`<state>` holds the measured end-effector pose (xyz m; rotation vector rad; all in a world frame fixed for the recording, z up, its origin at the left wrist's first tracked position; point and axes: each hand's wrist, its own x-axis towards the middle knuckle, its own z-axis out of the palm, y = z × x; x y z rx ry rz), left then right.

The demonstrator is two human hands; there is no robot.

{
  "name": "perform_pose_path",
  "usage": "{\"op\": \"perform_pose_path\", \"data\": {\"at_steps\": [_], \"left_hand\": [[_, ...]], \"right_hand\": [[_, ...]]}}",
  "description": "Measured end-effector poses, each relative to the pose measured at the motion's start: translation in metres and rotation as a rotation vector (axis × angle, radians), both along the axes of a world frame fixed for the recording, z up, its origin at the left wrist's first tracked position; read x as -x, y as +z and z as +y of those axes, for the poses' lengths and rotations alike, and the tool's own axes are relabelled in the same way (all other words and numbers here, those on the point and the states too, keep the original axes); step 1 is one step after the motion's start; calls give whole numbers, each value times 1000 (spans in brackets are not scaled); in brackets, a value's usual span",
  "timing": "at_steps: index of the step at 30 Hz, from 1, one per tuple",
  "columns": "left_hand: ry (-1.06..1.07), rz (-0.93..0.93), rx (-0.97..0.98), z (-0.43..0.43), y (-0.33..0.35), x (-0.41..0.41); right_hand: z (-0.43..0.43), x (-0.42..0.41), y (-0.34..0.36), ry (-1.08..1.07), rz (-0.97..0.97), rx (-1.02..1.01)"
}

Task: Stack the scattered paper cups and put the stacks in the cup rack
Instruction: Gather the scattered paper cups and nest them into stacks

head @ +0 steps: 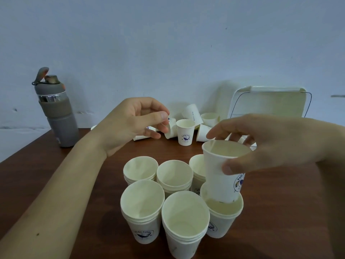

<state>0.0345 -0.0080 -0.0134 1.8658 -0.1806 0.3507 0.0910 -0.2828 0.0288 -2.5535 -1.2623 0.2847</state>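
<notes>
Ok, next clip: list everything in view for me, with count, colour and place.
cup stacks: six, white, two rows of three, near middle of the table
held cup: one, white with blue logo, base inside the top of the front right stack
loose cups: several, white, scattered behind the stacks; one upright, others tipped; exact count unclear
bottle: one, grey, far left on the table
tray-like rack: one, white, far right by the wall
table: one, brown wood
wall: pale blue-grey, behind
left hand: fingers curved at a tipped cup; grip unclear
right hand: holds the held cup near its rim
</notes>
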Motion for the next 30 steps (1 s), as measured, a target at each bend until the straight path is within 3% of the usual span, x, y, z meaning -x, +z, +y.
{"op": "perform_pose_path", "data": {"at_steps": [16,23,26,30], "left_hand": [[34,9,-18,2,-3,-2],[136,9,-96,11,-12,-12],[293,4,-220,23,-24,-23],[683,31,-603,56,-56,-39]], "right_hand": [[7,-3,-11,24,14,17],[20,-10,-17,-34,-85,-114],[35,-27,-35,-22,-160,-215],[41,-49,-58,35,-260,-225]]}}
